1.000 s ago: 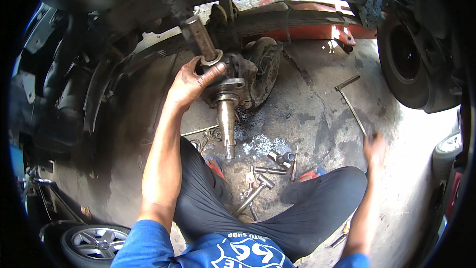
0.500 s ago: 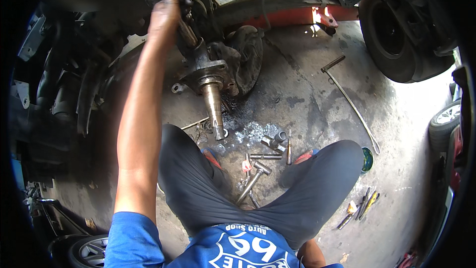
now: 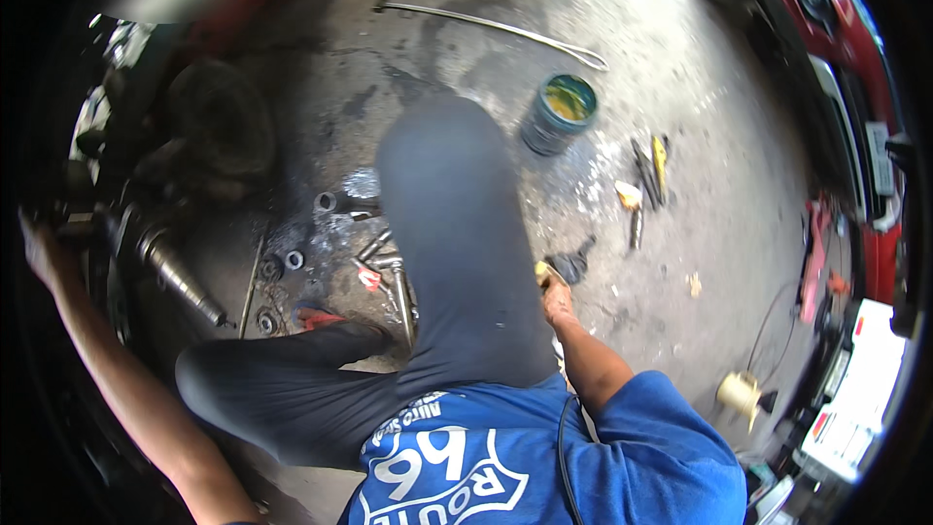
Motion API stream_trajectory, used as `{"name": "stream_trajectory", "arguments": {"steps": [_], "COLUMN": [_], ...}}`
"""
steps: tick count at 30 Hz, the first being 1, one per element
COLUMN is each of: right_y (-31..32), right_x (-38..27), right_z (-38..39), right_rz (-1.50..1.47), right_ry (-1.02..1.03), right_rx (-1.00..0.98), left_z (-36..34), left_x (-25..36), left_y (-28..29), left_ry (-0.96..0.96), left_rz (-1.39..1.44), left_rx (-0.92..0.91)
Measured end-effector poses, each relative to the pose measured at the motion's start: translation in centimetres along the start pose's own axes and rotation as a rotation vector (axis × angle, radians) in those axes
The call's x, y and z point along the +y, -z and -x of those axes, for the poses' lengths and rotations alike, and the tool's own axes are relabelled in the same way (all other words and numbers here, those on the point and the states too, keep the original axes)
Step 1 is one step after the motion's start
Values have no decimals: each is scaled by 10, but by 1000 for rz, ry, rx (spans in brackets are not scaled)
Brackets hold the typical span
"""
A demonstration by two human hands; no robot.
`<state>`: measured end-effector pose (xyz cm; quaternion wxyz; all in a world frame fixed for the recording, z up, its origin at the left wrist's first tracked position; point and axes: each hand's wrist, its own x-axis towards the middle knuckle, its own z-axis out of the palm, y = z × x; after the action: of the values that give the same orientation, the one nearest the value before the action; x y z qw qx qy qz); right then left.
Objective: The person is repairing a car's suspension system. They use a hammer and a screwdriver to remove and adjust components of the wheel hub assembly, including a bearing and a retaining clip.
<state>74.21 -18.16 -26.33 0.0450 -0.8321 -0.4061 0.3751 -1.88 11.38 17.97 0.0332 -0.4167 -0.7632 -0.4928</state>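
My left hand reaches to the dark steering-knuckle assembly at the far left, beside its bare steel spindle; its fingertips are dim and blurred. My right hand is closed around a small yellowish thing, mostly hidden, beside my raised knee and a crumpled black item. Steel rings lie under the spindle. Steel sockets and bars are scattered between my legs. A dark bucket of yellow-green substance stands just beyond that knee.
A long bent bar lies on the stained floor at the top. Dark and yellow tools lie right of the bucket. A red car lines the right side, with a cream container near it. A round dark part is at left.
My view has swung right, moving the spindle leftward in the picture. My right hand left the long bar and now grips something by my knee. My left hand remains at the assembly.
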Motion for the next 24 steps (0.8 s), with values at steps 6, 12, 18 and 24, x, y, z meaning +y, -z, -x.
{"name": "stream_trajectory", "arguments": {"steps": [6,12,18,24], "right_y": [20,61,99,61], "right_x": [-6,8,49,32], "right_z": [7,11,-19,-84], "right_rz": [22,-2,229,113], "right_ry": [54,-115,-224,-275], "right_rx": [-207,-64,2,-1], "left_z": [-22,1,66,105], "left_x": [-22,-22,-35,-10], "left_y": [4,9,3,-10], "left_ry": [43,92,243,278], "left_rz": [15,52,33,-42], "left_rx": [-56,-121,-354,-311]}}
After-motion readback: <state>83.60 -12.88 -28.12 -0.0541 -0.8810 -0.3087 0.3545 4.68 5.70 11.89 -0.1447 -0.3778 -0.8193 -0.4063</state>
